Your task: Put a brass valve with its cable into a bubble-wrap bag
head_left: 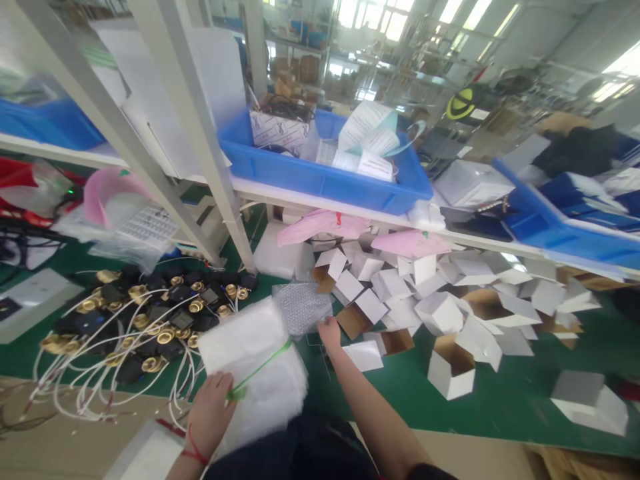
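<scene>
My left hand point(213, 403) is closed on the near left side of a bundle of white plastic bags point(267, 367), its fingertips beside the green tie point(265, 367) that runs across it. The bundle lies tilted at the table's front edge, against my body. Beyond it lies a clear bubble wrap bag point(303, 308). My right hand point(329, 333) has its fingers pinched at the near right corner of that bag. Close to the right hand stand open white cardboard boxes point(363, 355) with brown insides.
Black devices with brass fittings point(165, 333) and white cables crowd the green table point(400, 407) at left. Many white boxes point(453, 367) fill the right side. A shelf above carries blue bins point(325, 177); pink bags point(325, 227) lie beneath it. Metal posts point(195, 127) rise at left.
</scene>
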Demonstrator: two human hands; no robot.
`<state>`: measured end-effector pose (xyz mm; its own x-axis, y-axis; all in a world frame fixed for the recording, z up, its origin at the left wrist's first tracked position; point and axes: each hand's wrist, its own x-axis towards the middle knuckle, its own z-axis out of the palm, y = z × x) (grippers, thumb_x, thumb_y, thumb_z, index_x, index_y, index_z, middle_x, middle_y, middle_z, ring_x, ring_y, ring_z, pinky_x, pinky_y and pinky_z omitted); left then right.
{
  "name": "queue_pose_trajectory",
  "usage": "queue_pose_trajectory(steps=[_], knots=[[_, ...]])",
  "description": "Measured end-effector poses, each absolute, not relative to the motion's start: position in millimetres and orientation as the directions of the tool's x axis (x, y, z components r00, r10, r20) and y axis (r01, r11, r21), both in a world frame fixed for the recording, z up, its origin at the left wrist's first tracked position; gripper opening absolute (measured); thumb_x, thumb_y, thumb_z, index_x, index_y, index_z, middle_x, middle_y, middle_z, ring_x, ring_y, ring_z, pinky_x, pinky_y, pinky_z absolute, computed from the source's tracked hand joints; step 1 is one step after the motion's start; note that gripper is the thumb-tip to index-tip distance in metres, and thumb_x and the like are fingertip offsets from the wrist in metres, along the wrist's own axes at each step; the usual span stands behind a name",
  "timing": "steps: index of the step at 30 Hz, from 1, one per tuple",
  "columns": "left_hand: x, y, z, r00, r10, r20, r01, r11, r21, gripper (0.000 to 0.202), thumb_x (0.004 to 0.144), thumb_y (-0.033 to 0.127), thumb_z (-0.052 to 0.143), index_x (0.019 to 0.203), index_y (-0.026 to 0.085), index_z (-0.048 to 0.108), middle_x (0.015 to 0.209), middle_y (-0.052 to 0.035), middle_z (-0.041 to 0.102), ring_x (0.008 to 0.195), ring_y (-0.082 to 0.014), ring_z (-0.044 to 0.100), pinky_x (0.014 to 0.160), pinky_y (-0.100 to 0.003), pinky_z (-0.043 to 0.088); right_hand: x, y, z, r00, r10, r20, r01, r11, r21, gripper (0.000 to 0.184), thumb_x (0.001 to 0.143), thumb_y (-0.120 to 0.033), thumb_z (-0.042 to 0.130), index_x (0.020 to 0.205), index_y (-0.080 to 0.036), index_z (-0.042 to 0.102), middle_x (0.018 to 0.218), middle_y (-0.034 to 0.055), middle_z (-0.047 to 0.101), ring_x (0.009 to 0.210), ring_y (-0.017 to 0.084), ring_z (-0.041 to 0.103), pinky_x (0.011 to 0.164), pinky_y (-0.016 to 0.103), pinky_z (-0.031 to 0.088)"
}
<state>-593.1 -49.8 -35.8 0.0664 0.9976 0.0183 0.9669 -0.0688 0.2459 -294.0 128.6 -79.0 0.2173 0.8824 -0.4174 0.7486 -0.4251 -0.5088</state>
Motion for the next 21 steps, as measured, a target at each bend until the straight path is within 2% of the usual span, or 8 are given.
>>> queue_pose_trajectory(steps=[4,7,9,13,17,19,21], knots=[[-608,-60,-47,0.121,0.979,0.164,0.96,-0.157,0.232,0.013,0.079,0.014,0.054,0.086,0.019,0.064,0.086,-0.0095,0.069,0.085,-0.0289,0.067,0.076,-0.038,0.056,-293,158,-105,0.359,0.852,-0.381,0.784,-0.497,-0.373,0.045,0.089,-0.021,0.056,0.131,-0.005,0.055,0.135,0.0304,0.056,0.13,0.038,0.054,0.104,0.044,0.045],[-614,-65,-47,0.139,0.971,0.197,0.958,-0.182,0.223,0.017,0.079,0.012,0.052,0.088,0.019,0.064,0.086,-0.0082,0.07,0.084,-0.0269,0.068,0.075,-0.036,0.056,-301,172,-116,0.449,0.798,-0.401,0.776,-0.571,-0.266,0.055,0.09,-0.03,0.059,0.136,-0.001,0.049,0.134,0.0367,0.053,0.127,0.044,0.054,0.098,0.052,0.047],[-615,-67,-47,0.129,0.969,0.211,0.957,-0.178,0.231,0.017,0.081,0.012,0.051,0.088,0.02,0.064,0.086,-0.0069,0.07,0.083,-0.0257,0.068,0.075,-0.035,0.057,-307,178,-121,0.448,0.781,-0.435,0.784,-0.577,-0.229,0.054,0.088,-0.03,0.063,0.132,0.0,0.052,0.125,0.035,0.059,0.119,0.044,0.059,0.093,0.052,0.049],[-615,-65,-44,0.106,0.967,0.231,0.95,-0.167,0.265,0.013,0.083,0.016,0.052,0.087,0.023,0.063,0.086,-0.0053,0.07,0.083,-0.025,0.07,0.074,-0.034,0.058,-316,175,-115,0.269,0.843,-0.466,0.849,-0.436,-0.298,0.027,0.091,-0.02,0.057,0.115,-0.008,0.064,0.101,0.0216,0.07,0.097,0.034,0.068,0.08,0.04,0.051],[-611,-58,-41,0.094,0.967,0.235,0.936,-0.167,0.312,0.009,0.083,0.018,0.055,0.087,0.024,0.061,0.084,-0.004,0.07,0.08,-0.0247,0.069,0.073,-0.034,0.058,-313,166,-97,-0.068,0.943,-0.325,0.886,-0.092,-0.454,0.018,0.097,-0.021,0.054,0.107,-0.02,0.069,0.107,0.009,0.068,0.106,0.023,0.063,0.091,0.03,0.047],[-608,-55,-39,0.099,0.964,0.248,0.933,-0.177,0.313,0.01,0.081,0.018,0.056,0.088,0.024,0.061,0.084,-0.0039,0.07,0.079,-0.025,0.069,0.073,-0.035,0.058,-306,172,-93,-0.164,0.949,-0.269,0.879,0.017,-0.476,0.019,0.097,-0.019,0.053,0.103,-0.022,0.07,0.107,0.0069,0.066,0.108,0.021,0.06,0.095,0.028,0.045],[-606,-53,-38,0.106,0.96,0.259,0.937,-0.183,0.297,0.012,0.081,0.017,0.056,0.089,0.024,0.06,0.084,-0.0039,0.069,0.079,-0.0254,0.069,0.073,-0.036,0.058,-297,187,-95,-0.153,0.956,-0.249,0.893,0.025,-0.449,0.022,0.097,-0.018,0.05,0.102,-0.02,0.072,0.111,0.0097,0.063,0.109,0.023,0.058,0.098,0.03,0.044]])
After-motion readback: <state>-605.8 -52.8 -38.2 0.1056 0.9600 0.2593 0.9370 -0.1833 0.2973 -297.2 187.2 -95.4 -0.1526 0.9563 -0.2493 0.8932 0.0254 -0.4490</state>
